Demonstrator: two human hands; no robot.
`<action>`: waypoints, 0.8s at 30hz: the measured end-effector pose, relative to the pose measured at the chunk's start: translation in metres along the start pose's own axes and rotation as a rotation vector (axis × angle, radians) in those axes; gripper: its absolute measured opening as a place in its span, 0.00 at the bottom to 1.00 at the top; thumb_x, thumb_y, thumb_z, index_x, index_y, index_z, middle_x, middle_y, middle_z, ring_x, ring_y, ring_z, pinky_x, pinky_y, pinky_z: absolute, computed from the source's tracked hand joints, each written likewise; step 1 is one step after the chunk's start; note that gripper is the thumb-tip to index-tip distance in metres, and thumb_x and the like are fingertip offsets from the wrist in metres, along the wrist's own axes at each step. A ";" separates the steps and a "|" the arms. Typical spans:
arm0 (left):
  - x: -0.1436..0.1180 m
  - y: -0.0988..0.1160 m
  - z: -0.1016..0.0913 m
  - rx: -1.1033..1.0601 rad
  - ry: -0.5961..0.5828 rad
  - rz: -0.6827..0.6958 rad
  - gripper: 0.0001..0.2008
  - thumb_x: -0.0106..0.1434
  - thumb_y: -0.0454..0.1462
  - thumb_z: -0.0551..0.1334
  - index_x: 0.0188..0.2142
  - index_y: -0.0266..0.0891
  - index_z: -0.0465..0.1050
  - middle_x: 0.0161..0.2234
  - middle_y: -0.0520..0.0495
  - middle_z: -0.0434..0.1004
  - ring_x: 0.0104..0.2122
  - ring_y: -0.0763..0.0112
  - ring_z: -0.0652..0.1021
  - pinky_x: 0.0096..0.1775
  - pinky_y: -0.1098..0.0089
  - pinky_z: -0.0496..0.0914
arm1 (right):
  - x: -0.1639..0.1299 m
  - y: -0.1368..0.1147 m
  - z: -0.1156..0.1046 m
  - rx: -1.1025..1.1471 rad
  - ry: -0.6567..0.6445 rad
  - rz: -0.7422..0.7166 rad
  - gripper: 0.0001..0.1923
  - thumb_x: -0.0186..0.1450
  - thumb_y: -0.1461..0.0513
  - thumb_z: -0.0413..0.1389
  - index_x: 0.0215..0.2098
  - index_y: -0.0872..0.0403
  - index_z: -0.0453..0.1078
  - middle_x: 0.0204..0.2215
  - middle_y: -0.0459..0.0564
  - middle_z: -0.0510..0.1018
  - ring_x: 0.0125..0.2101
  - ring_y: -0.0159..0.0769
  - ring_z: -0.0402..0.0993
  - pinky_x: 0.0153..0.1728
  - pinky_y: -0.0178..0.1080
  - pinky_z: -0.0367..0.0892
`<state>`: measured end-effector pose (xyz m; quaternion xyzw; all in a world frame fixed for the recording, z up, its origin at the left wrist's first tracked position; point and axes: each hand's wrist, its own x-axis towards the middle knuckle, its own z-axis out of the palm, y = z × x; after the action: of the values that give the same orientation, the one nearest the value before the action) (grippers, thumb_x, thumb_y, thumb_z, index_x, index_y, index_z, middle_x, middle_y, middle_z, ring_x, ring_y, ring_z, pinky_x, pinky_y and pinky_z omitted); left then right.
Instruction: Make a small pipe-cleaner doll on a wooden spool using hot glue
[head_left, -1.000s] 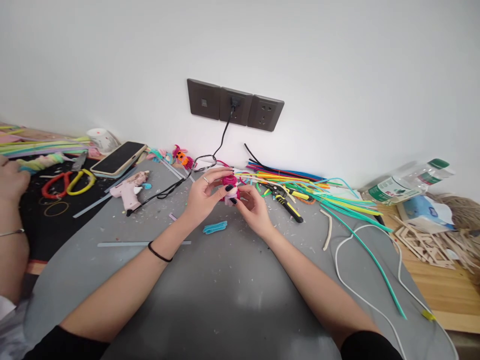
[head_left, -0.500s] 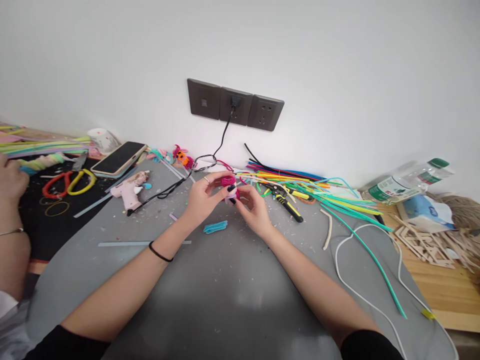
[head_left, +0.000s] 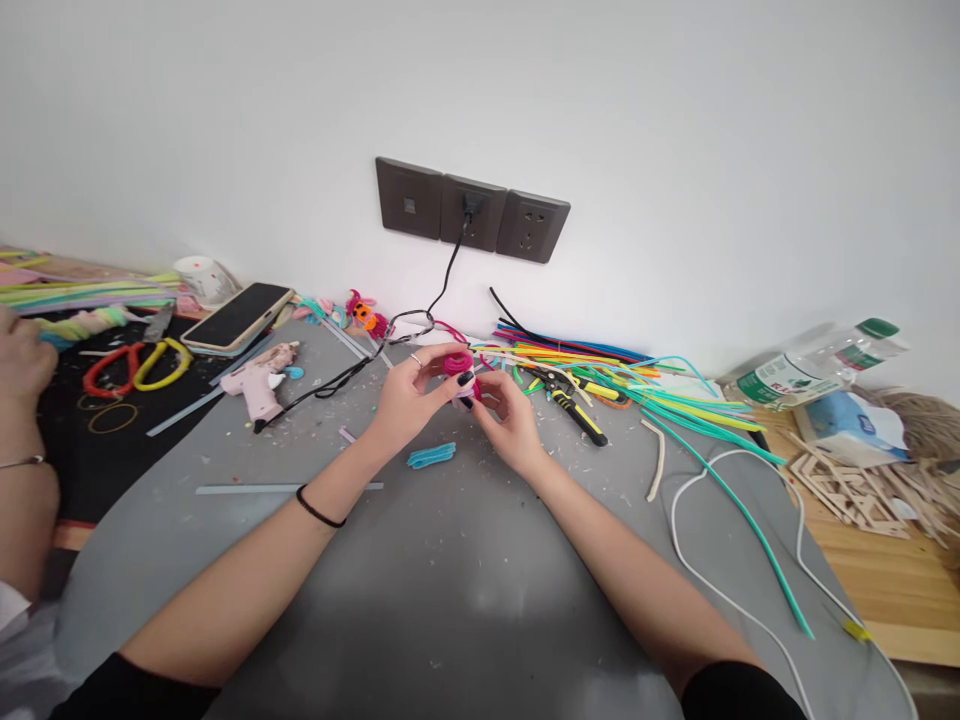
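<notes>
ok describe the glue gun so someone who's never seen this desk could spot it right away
Start at the dark wall sockets and follow the black cord down onto the grey mat. It ends at the glue gun, lying on its side left of the left hand. It is the only pale pink, pistol-shaped tool; the scissors nearby have red and yellow handles.

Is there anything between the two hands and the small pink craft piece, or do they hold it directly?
Nothing visible does. The left hand and the right hand both grip the pink craft piece directly, above the grey mat.
</notes>
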<state>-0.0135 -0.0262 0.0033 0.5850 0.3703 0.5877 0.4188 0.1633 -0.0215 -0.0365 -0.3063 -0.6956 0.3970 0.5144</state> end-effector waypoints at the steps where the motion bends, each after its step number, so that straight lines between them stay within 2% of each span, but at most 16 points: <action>1: 0.000 0.000 0.000 -0.008 -0.001 0.002 0.24 0.60 0.48 0.74 0.51 0.38 0.78 0.52 0.38 0.83 0.52 0.58 0.83 0.58 0.57 0.77 | 0.000 0.000 0.000 -0.003 0.003 -0.003 0.10 0.71 0.55 0.58 0.49 0.48 0.69 0.44 0.50 0.74 0.43 0.35 0.77 0.46 0.39 0.79; 14: 0.000 -0.007 -0.001 0.010 -0.004 0.037 0.23 0.63 0.47 0.72 0.53 0.39 0.76 0.54 0.38 0.81 0.53 0.57 0.82 0.60 0.56 0.75 | 0.000 0.000 0.000 -0.002 0.010 -0.013 0.10 0.72 0.55 0.58 0.49 0.47 0.70 0.44 0.50 0.74 0.43 0.34 0.76 0.46 0.39 0.78; 20: 0.000 0.003 -0.001 0.165 0.040 0.257 0.17 0.67 0.43 0.67 0.53 0.43 0.75 0.59 0.38 0.74 0.60 0.57 0.75 0.58 0.57 0.75 | 0.001 0.002 0.000 0.008 0.054 0.067 0.13 0.69 0.52 0.60 0.49 0.48 0.69 0.44 0.51 0.76 0.43 0.36 0.78 0.44 0.40 0.78; 24: -0.001 0.008 -0.003 0.288 0.181 0.339 0.06 0.69 0.42 0.64 0.42 0.44 0.75 0.49 0.41 0.77 0.53 0.59 0.78 0.57 0.56 0.74 | 0.002 0.005 0.000 0.019 0.108 0.125 0.15 0.68 0.52 0.61 0.49 0.48 0.69 0.45 0.52 0.78 0.43 0.37 0.79 0.42 0.40 0.78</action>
<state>-0.0169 -0.0299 0.0107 0.6375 0.3827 0.6407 0.1913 0.1625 -0.0175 -0.0398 -0.3654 -0.6425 0.4177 0.5284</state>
